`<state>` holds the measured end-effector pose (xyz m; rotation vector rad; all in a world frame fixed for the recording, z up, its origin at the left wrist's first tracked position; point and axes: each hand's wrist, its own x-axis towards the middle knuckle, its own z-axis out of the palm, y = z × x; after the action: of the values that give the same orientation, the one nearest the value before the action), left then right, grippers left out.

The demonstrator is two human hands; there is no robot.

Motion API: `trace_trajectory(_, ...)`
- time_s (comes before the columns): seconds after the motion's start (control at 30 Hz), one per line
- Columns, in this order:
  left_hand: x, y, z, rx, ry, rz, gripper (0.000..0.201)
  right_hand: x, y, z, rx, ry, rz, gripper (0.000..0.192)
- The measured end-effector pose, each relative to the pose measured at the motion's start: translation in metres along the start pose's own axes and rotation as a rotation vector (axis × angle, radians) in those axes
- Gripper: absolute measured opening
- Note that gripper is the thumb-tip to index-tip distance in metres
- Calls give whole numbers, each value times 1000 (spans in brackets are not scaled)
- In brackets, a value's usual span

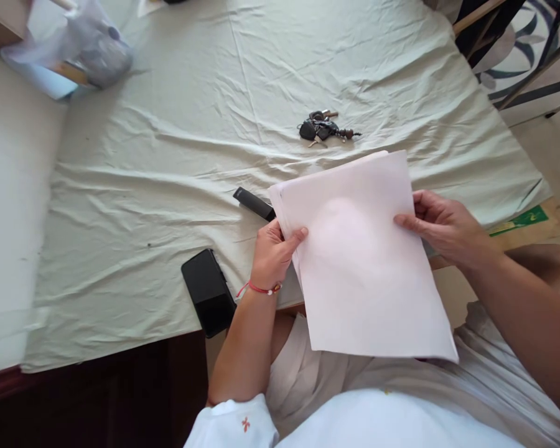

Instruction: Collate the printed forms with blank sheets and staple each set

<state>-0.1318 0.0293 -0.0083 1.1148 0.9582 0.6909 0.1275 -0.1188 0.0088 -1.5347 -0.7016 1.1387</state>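
Note:
A small stack of white paper sheets [359,267] is held up over the table's front edge and my lap, its top sheet blank. My left hand [273,252] grips the left edge, thumb on top and fingers behind. On the right edge, my right hand [448,227] pinches the paper between thumb and fingers. A black, bar-shaped object [254,203] lies just beyond my left hand, its near end hidden behind the hand and paper. The black smartphone [208,292] rests left of my left forearm, near the table edge.
A bunch of keys [324,127] lies beyond the paper on the wrinkled, pale green tablecloth [168,143]. At the back left stands a clear plastic bag [102,56] with contents I cannot make out. Dark-framed furniture [485,31] is off the right side.

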Motion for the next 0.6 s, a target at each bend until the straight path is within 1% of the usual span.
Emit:
trace_trajectory(0.1, 2, -2, 6, -10, 51, 14, 40, 24, -12, -6, -48, -74, -41, 48)
trace_trajectory(0.17, 3, 0, 11, -63, 87, 8, 38, 43, -16, -9, -132, -115, -78, 44)
trace_trajectory(0.2, 3, 2, 13, -93, 93, -2, 38, 51, -16, -11, -197, -114, -103, 41)
trace_trajectory(0.3, 6, 7, 16, -165, 43, -92, 43, 70, -9, -17, -428, -72, -140, 35)
trace_trajectory(0.37, 8, 9, 16, -190, -1, -177, 43, 76, -2, -21, -536, -53, -159, 36)
trace_trajectory(0.43, 10, 9, 16, -205, -11, -237, 42, 78, 6, -26, -547, -56, -206, 39)
trace_trajectory(0.5, 12, 8, 17, -223, 7, -264, 45, 79, 12, -29, -481, -51, -238, 38)
trace_trajectory(0.6, 15, 7, 19, -252, 60, -281, 48, 81, 16, -32, -378, 4, -209, 40)
